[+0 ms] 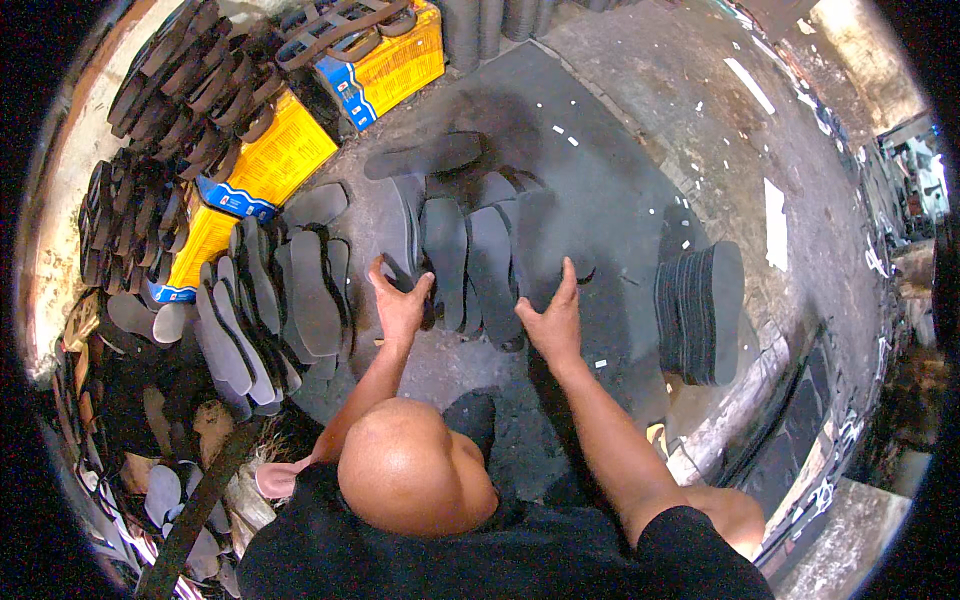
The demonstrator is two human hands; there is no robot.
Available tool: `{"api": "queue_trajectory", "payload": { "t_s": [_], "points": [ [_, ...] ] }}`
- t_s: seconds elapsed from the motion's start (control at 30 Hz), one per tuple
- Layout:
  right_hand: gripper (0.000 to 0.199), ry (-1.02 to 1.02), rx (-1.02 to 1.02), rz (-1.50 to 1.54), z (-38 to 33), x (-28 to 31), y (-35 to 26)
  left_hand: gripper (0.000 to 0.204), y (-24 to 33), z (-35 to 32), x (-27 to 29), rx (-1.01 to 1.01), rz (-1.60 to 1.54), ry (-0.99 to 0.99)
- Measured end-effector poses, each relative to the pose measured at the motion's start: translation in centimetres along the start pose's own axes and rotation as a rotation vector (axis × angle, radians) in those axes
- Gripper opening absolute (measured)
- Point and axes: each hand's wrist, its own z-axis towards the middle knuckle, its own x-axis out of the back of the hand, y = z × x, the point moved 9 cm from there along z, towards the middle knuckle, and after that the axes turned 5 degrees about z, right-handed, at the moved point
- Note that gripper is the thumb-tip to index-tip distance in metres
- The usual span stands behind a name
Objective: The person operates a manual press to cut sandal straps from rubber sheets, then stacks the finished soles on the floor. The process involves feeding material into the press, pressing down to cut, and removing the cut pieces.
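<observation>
Dark shoe soles lie in upright-edged stacks in front of me. My left hand (402,308) has its thumb and fingers around the near end of a grey stack of soles (402,225). With thumb and forefinger on either side, my right hand (553,318) grips the near end of a dark sole stack (538,240). Between the hands, leaning together, are more black soles (445,255) and another group of soles (491,262). One sole (455,150) lies crosswise at their far ends. The undersides of both grips are hidden.
Grey soles (315,295) fan out at the left. Behind them, yellow-and-blue boxes (270,160) stand beside piled strapped sandals (190,85). A neat sole stack (712,312) sits at the right on the dark mat (620,250). My bare knee (405,465) rises close in front.
</observation>
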Motion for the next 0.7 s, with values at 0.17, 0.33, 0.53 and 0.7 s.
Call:
{"api": "queue_trajectory", "payload": {
  "t_s": [0.17,0.33,0.53,0.7],
  "points": [
    [0.101,-0.166,-0.057,-0.14,-0.7,-5.7,-0.9,0.103,0.1,-0.6,-1.4,-0.032,0.203,-0.17],
    [0.086,-0.096,-0.165,-0.094,0.2,-6.7,1.6,0.106,0.2,-0.6,-0.3,0.052,0.017,0.002],
    [0.081,-0.143,-0.267,-0.126,0.8,-7.1,1.6,0.107,-0.6,0.2,1.1,-0.106,-0.013,0.202],
    [0.083,-0.132,-0.196,-0.146,0.9,-7.3,2.1,0.053,-0.6,0.7,1.4,-0.063,0.123,0.211]
  ]
}}
